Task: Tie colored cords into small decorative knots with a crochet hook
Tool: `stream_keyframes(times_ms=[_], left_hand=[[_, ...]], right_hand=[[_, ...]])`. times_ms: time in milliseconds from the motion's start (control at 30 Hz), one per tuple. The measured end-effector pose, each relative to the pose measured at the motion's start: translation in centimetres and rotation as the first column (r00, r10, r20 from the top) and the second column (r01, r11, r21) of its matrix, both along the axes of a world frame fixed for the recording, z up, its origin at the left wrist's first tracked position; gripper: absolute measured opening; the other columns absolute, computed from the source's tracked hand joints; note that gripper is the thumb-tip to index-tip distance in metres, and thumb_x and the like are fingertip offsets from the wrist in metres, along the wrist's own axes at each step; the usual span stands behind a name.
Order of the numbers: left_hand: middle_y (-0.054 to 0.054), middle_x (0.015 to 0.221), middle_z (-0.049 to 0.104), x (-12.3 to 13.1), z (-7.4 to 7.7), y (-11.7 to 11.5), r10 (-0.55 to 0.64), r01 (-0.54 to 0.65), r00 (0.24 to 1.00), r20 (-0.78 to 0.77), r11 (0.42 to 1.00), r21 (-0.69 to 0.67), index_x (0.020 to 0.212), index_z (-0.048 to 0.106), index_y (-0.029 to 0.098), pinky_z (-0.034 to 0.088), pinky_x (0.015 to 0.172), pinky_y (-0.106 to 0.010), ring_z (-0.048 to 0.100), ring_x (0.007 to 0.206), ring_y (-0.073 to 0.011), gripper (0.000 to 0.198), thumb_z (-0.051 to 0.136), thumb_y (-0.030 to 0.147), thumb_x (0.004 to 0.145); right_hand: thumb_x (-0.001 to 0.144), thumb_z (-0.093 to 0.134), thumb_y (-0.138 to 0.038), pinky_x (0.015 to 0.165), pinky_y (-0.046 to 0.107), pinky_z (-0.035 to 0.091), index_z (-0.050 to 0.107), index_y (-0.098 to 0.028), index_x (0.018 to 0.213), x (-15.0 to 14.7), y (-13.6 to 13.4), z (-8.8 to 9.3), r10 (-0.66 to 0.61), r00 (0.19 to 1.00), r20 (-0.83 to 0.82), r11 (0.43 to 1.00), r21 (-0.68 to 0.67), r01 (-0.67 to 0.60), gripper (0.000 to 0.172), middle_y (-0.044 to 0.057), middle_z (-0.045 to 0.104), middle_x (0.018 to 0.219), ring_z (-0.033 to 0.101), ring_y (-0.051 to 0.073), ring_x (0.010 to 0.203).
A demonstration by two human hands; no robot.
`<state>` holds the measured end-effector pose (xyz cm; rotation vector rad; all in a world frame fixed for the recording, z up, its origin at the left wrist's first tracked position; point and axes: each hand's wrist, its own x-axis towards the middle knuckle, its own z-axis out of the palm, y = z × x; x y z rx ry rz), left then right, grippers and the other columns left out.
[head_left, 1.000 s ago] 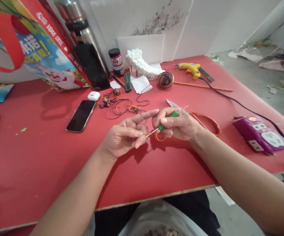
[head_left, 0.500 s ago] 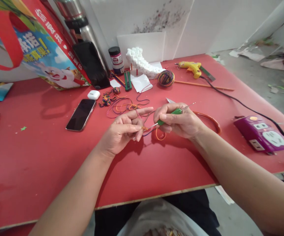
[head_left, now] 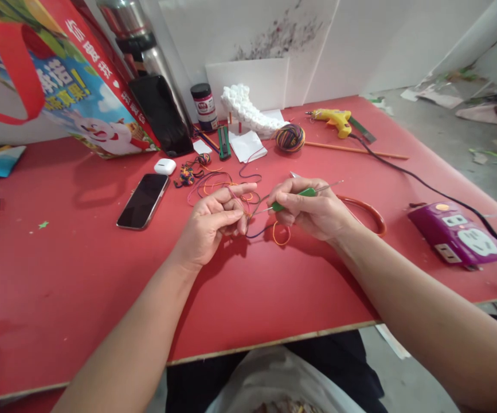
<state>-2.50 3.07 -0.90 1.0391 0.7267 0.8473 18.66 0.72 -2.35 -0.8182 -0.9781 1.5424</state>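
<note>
My right hand (head_left: 314, 211) is closed round a green-handled crochet hook (head_left: 296, 197), whose metal tip points left toward my other hand. My left hand (head_left: 214, 222) pinches multicoloured yarn (head_left: 269, 230) between thumb and fingers, its index finger stretched out with a strand over it. A loop of orange and purple yarn hangs between the two hands above the red table (head_left: 102, 275). More loose yarn (head_left: 214, 183) trails back to a multicoloured yarn ball (head_left: 290, 137) at the far side.
A phone (head_left: 143, 201), a white earbud case (head_left: 164, 166), a small yarn piece (head_left: 186, 175), scissors with orange handles (head_left: 364, 212), a yellow glue gun (head_left: 333, 119), a purple power strip (head_left: 458, 235), a jar (head_left: 204, 106), a white knitted piece (head_left: 243, 110) and a printed bag (head_left: 71, 97) lie around.
Both hands drifted slightly left and away from me. The hook tip has moved closer to my left fingers and the hanging yarn loop has grown.
</note>
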Motion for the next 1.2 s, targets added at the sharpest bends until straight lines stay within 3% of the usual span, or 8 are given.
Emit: stream_keyframes(times_ms=[333,633,867,1200], left_hand=[[0.002,0.061,0.065,0.0,-0.4,0.1,0.004,-0.004,1.0,-0.025,1.0,0.002,0.115,0.078,0.015,0.038,0.05,-0.022,0.055,0.052,-0.011,0.043,0.081,0.019,0.073],[0.001,0.063,0.068,0.2,-1.2,0.2,0.011,-0.011,1.0,-0.009,1.0,-0.019,0.116,0.078,0.014,0.041,0.052,-0.019,0.057,0.055,-0.0098,0.039,0.084,0.022,0.078],[-0.001,0.065,0.069,0.4,-1.2,0.3,0.028,-0.017,0.993,0.115,0.995,-0.094,0.114,0.078,0.012,0.039,0.052,-0.019,0.056,0.056,-0.0091,0.038,0.086,0.017,0.078],[-0.002,0.068,0.07,0.2,-1.2,0.4,0.031,-0.022,0.993,0.115,0.997,-0.078,0.117,0.076,0.012,0.043,0.055,-0.02,0.058,0.059,-0.0101,0.039,0.085,0.015,0.079]], right_hand=[[0.067,0.1,-0.042,0.046,0.025,0.045,0.079,-0.017,0.072,-0.3,0.0,-0.1,-0.033,0.999,0.013,0.999,0.01,0.033,0.033,0.001,0.07,0.065,0.053,0.009,0.048],[0.086,0.088,-0.037,0.049,0.026,0.044,0.079,-0.017,0.077,-0.6,-0.4,-0.7,-0.15,0.954,0.259,0.966,0.244,0.085,0.023,-0.001,0.063,0.059,0.054,0.01,0.05],[0.088,0.085,-0.035,0.052,0.027,0.044,0.078,-0.017,0.081,-0.9,-0.7,-0.7,-0.219,0.946,0.238,0.937,0.322,0.136,0.02,0.0,0.067,0.068,0.056,0.01,0.053],[0.087,0.087,-0.041,0.052,0.027,0.046,0.079,-0.017,0.083,-0.9,-0.6,-0.8,-0.241,0.946,0.217,0.925,0.345,0.156,0.025,0.001,0.069,0.07,0.056,0.01,0.053]])
